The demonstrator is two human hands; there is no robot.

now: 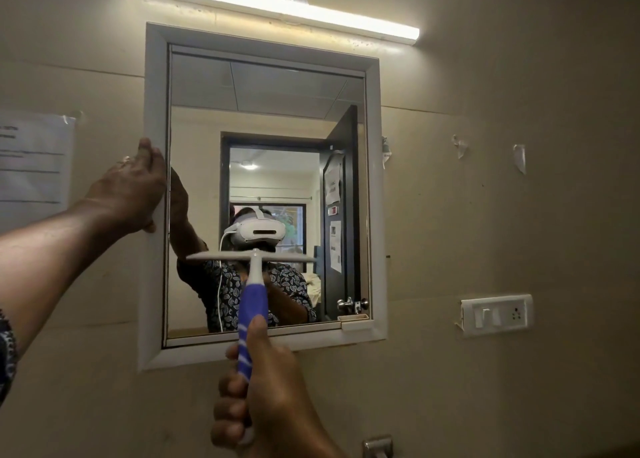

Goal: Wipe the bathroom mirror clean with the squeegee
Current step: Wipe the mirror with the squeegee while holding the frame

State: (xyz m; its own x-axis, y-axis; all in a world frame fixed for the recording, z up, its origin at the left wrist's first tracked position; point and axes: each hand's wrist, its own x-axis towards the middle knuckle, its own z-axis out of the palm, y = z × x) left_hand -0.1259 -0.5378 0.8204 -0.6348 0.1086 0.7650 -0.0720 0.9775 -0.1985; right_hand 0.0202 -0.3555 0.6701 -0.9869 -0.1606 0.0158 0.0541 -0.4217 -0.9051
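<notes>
Against the mirror (270, 111) glass, squeegee (251, 257) blade level, right hand (263, 388) gripping its handle, left hand (136, 187) clasping mirror's left frame edge.

Left hand (133, 189), right hand (266, 391): both gripping

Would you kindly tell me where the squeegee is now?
Head view, centre: the squeegee is over the mirror's lower half, its handle gripped by the right hand below.

wall notice (33, 159) print blurred, nothing legible
</notes>
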